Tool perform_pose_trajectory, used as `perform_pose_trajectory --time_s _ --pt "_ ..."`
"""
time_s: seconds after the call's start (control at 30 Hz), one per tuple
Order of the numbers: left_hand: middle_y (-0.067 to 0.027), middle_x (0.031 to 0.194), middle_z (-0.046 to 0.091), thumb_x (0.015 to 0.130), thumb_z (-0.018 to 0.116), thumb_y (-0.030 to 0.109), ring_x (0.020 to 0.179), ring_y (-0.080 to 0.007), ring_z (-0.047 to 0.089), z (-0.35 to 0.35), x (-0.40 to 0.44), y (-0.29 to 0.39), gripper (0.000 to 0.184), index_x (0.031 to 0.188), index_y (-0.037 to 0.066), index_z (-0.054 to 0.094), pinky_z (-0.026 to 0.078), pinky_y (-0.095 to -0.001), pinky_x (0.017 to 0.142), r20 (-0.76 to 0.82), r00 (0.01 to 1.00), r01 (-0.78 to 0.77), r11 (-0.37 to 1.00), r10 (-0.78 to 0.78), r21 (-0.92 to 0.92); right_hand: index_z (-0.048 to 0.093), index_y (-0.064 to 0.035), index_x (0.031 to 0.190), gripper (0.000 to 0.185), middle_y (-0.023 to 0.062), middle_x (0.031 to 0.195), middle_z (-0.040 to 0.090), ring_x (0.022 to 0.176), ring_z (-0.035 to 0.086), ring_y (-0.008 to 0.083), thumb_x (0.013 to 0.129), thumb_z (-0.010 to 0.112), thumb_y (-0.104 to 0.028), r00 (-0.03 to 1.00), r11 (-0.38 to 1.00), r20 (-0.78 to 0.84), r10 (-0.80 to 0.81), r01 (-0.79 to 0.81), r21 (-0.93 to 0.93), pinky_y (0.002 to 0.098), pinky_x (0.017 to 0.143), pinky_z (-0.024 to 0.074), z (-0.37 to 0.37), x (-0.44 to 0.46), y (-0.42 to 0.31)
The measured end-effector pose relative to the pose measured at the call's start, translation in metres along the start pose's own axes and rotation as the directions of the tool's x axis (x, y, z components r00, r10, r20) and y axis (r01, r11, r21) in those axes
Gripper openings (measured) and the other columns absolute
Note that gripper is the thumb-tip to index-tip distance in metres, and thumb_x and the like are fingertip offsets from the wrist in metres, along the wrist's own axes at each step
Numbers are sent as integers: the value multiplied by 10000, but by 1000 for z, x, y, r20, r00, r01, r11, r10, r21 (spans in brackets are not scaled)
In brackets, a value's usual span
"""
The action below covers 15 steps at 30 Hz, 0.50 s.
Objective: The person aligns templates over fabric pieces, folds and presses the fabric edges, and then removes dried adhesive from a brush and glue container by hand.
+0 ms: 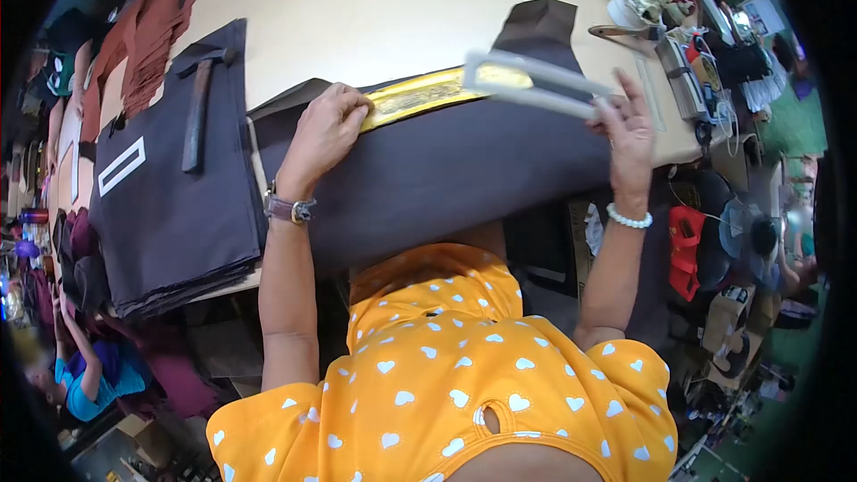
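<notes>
A long yellow strip (420,100) with a shiny, patchy middle lies along a dark fabric sheet (446,147). At the strip's left end, the closed fingers of my left hand (328,129) grip it. My right hand (628,129) pinches one end of a white rectangular frame (536,85), which has a long opening and is blurred by motion. The frame is held over the strip's right end; I cannot tell whether they touch. The sheet hangs over the table's front edge towards my lap.
To the left, a hammer (198,112) and a white slotted rectangle (122,167) lie on a stack of dark sheets (178,223). Reddish-brown pieces (152,58) are beyond. A white pot (629,11) and a wooden-handled tool (620,33) are at right. Another person (98,379) is at lower left.
</notes>
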<state>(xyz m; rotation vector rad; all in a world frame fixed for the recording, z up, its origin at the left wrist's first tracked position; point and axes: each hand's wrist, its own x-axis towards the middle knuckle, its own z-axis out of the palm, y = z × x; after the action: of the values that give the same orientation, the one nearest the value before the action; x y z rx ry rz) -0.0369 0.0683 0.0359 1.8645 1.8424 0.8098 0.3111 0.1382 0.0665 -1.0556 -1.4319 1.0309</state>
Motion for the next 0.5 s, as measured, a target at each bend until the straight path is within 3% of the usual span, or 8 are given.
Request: perform_pose_trajectory --time_s 0.03,0.07,0.1,0.2,0.33,0.5 --pt "-146 886 584 859 496 101 836 -283 582 -4 1 -5 191 929 -18 629 463 -356 761 50 998 37 996 -33 -77 416 -1 1291 455 81 872 643 669 580 83 863 572 -15 993 996 89 73 -77 42 187 593 478 16 -4 4" --pt "-135 974 604 865 491 82 886 -244 589 -4 0 -13 260 1091 -4 586 458 -328 799 70 997 48 983 -36 -175 406 3 1295 461 81 866 644 666 580 80 864 569 -14 981 989 144 130 -138 46 181 586 473 30 -5 12" --pt "-121 990 596 870 491 73 893 -215 574 -3 -2 -17 285 1138 1 555 451 -309 809 71 996 66 969 -51 -239 396 7 1299 466 80 860 646 663 580 78 865 565 -14 962 979 198 185 -198 44 176 580 468 43 -7 19" --pt "-102 1058 566 863 504 29 944 -163 530 -2 -4 -22 448 1303 14 422 434 -268 843 131 989 117 915 -71 -385 402 29 1285 454 74 831 651 622 574 69 860 557 -3 928 953 242 283 -300 36 165 547 457 70 -11 29" --pt "-100 1070 562 815 593 57 966 -166 523 -1 -9 -23 536 1318 21 411 422 -280 886 112 993 67 909 -23 -412 394 42 1287 468 75 818 652 619 581 72 853 562 -6 912 939 224 344 -340 -55 163 516 449 82 -10 31" --pt "-99 1087 551 739 694 101 993 -193 525 -4 -14 -17 654 1321 24 405 421 -310 904 78 996 -16 950 42 -312 390 51 1287 486 74 796 654 608 588 75 842 573 -16 919 935 187 347 -322 -149 169 493 446 87 -9 33"
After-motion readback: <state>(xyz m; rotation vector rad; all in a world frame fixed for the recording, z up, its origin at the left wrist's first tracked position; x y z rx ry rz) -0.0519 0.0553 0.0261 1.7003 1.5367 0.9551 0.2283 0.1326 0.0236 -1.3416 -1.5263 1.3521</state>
